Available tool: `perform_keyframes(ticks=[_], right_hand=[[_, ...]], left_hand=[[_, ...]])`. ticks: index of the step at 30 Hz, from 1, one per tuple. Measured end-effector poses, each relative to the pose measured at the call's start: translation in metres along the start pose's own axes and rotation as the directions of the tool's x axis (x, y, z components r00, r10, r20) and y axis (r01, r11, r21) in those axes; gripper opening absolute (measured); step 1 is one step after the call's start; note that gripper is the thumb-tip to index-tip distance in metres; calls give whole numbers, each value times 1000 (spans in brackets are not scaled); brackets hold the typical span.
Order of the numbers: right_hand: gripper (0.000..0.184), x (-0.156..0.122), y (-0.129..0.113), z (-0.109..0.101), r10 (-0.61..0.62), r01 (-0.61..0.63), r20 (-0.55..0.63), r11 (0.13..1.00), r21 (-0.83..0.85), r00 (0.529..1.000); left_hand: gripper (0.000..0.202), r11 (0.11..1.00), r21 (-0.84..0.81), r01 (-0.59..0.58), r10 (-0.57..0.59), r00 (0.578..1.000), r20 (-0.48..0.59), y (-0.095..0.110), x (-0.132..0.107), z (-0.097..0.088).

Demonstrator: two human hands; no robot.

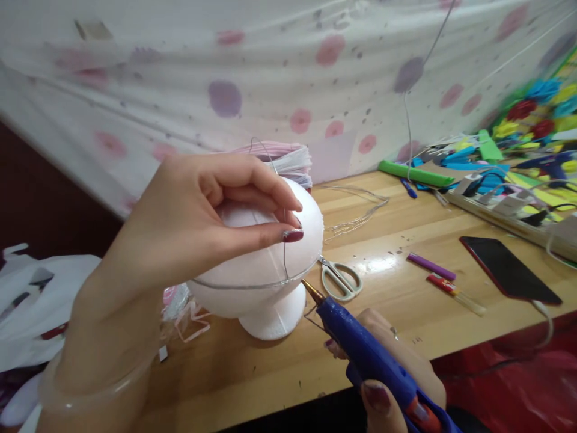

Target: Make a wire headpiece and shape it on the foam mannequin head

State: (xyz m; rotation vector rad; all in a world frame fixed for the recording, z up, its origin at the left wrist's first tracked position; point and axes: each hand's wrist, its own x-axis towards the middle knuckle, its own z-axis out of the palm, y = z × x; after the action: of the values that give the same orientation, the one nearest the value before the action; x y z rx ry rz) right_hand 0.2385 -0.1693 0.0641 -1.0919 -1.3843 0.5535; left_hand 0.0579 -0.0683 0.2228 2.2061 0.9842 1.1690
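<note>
My left hand pinches a thin wire between thumb and fingertips. The wire's lower end meets a silvery wire ring running around a white foam form, which is rounded on top and stands on a flared foot. A thin wire loop shows above the fingers. In my right hand is a blue hot glue gun, its brass nozzle close to the ring at the form's front right. I cannot tell whether the nozzle touches it.
Scissors lie right of the form, with loose wires behind. Further right are a purple marker, a red-labelled tube, a phone on a cable and a power strip. White plastic lies at left.
</note>
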Motion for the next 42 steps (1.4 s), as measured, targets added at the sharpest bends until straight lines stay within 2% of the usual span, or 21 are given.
perform_keyframes(ticks=[9, 15, 22, 27, 42], right_hand=[[51, -1, 7, 0, -11, 11, 14, 1000, -5, 1000], [46, 1, 2, 0, -35, 35, 18, 999, 20, 999], [50, 4, -2, 2, -38, 38, 14, 999, 4, 999], [52, 4, -1, 3, -58, 59, -17, 998, 7, 998], [41, 2, 5, -1, -101, 97, 66, 993, 59, 993]], left_hand=[[17, 999, -14, 32, -33, 999, -20, 0, 2, 2], [19, 1000, -4, 17, -18, 999, -41, -1, 1, 3], [18, 1000, -8, 22, -22, 998, -52, 0, 1, 4], [17, 994, -67, 83, -86, 995, -46, 5, 1, 5], [21, 982, -44, 181, -186, 975, -123, 17, 1, 9]])
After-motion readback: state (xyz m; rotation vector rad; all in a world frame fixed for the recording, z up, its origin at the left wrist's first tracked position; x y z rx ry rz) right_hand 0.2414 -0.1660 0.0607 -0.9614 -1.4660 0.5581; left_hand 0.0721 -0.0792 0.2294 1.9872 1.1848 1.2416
